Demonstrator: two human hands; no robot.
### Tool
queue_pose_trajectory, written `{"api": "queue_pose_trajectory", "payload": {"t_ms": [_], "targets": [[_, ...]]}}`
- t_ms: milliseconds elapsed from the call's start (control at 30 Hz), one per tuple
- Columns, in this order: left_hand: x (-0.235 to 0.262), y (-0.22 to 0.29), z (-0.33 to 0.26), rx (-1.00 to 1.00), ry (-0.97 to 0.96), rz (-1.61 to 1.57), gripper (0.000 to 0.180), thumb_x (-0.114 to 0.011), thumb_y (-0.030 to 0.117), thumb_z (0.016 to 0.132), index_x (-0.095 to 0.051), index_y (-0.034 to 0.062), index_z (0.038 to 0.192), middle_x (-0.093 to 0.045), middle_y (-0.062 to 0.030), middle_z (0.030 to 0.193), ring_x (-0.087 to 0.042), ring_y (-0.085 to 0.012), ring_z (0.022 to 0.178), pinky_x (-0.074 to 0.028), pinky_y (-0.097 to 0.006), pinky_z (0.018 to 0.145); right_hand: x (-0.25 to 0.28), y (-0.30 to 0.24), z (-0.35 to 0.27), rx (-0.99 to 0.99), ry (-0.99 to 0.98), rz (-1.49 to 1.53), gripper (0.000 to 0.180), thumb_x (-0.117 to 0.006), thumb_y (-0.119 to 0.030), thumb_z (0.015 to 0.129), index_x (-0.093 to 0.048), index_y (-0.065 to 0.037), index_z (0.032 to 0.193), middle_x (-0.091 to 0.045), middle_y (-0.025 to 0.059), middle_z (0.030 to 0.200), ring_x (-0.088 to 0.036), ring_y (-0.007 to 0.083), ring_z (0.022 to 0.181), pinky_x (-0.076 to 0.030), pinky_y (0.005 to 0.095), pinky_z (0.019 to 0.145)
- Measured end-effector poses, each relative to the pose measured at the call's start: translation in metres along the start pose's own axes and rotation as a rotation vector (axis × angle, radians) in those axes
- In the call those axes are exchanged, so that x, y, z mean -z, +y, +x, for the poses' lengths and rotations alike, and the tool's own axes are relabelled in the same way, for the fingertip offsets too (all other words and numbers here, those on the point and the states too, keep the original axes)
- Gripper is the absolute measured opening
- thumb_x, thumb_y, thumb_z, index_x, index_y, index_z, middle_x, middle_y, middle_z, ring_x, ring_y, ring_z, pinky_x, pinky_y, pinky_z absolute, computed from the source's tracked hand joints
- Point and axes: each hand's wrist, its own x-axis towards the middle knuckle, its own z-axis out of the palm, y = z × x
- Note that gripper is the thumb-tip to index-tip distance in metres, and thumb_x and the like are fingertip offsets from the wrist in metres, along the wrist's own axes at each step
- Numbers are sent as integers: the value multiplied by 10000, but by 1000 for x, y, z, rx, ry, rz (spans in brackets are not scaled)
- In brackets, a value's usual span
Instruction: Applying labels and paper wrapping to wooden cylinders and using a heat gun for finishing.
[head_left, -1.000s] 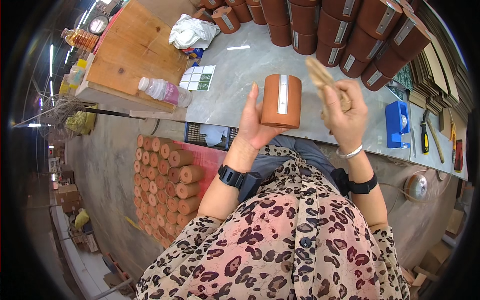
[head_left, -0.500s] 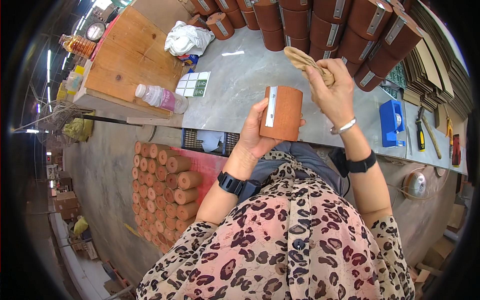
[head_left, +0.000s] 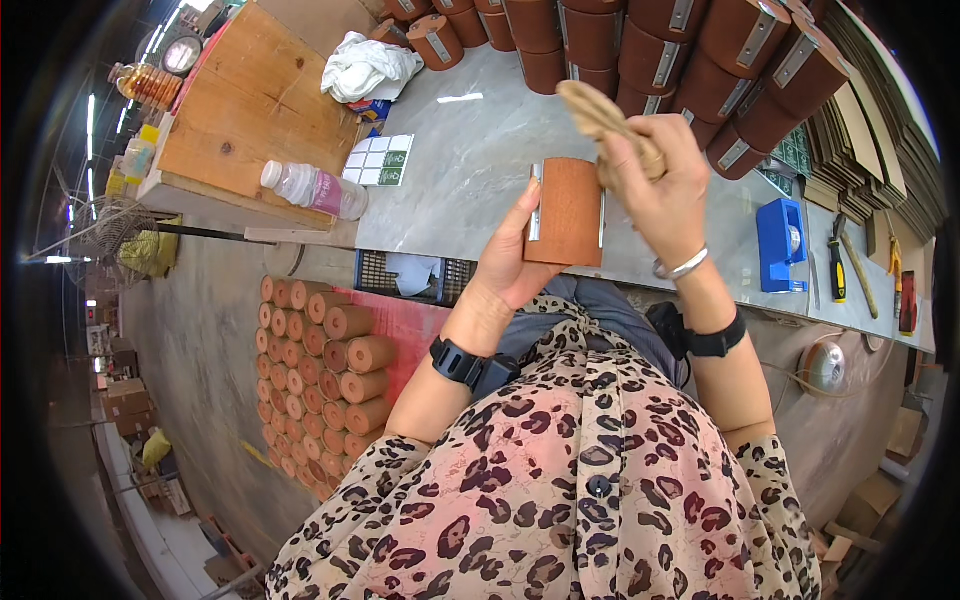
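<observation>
My left hand (head_left: pixel 512 255) is wrapped round a reddish-brown cylinder (head_left: pixel 572 212) from its left side and holds it upright over the front edge of the grey table (head_left: pixel 440 190). Two metal strips show on this cylinder, one along its left side by my thumb and one at its right edge. In my right hand (head_left: pixel 665 185), closed and slightly blurred, is a bunched tan cloth (head_left: pixel 600 112). The cloth's loose end points up and left, and its lower part is close to the cylinder's upper right edge. Whether they touch I cannot tell.
Stacked brown cylinders (head_left: pixel 655 60) with metal strips line the table's back. To the left are a plastic bottle (head_left: pixel 315 190), a label sheet (head_left: pixel 378 160) and a white cloth bundle (head_left: pixel 368 68). A blue tape dispenser (head_left: pixel 780 245) and screwdriver (head_left: pixel 838 260) lie right. More cylinders (head_left: pixel 320 380) are piled low left.
The cylinder has turned in my left hand, so its metal strip moved from the front to the left side and a second one shows. My right hand has brought the cloth nearer the cylinder.
</observation>
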Motion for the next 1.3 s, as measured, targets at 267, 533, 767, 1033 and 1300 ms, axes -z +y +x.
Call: {"api": "queue_pose_trajectory", "payload": {"t_ms": [267, 533, 767, 1033, 1300], "targets": [[15, 14, 9, 42, -124, -183, 606, -329, 562, 1020, -448, 118, 1414, -565, -123, 1317, -583, -260, 1159, -505, -446, 959, 21, -53, -57, 334, -576, 27, 166, -754, -114, 750, -687, -80, 897, -610, 100, 927, -601, 303, 870, -510, 368, 741], [32, 7, 2, 61, -172, -184, 656, -278, 615, 1009, -413, 146, 1448, -527, -124, 1362, -556, -272, 1200, -491, -456, 967, 36, -20, -26, 92, -57, 98, 217, -759, -36, 768, -666, 7, 959, -613, 128, 933, -601, 241, 833, -490, 319, 720], [17, 8, 1, 106, -157, -107, 800, -362, 718, 930, -427, 97, 1430, -515, -166, 1384, -560, -295, 1201, -498, -459, 967, 4, -6, -8, -17, 48, 232, 235, -759, -44, 772, -662, 10, 979, -602, 136, 955, -596, 265, 860, -487, 342, 746], [21, 4, -4, 115, -207, -396, 774, -509, 673, 896, -439, 102, 1413, -534, -163, 1345, -576, -267, 1173, -503, -451, 983, 21, -32, -70, 205, -503, 157, 266, -737, -11, 720, -684, -48, 978, -590, 149, 1053, -582, 314, 957, -481, 392, 813], [35, 26, 39, -443, 49, 581, 800, -854, 200, 739, -398, 77, 1385, -543, -81, 1275, -533, -200, 1195, -452, -348, 1009, 81, 73, -55, 57, -82, -377, 363, -740, -45, 764, -648, -19, 1113, -600, 181, 1119, -577, 365, 1005, -468, 422, 891]]}}
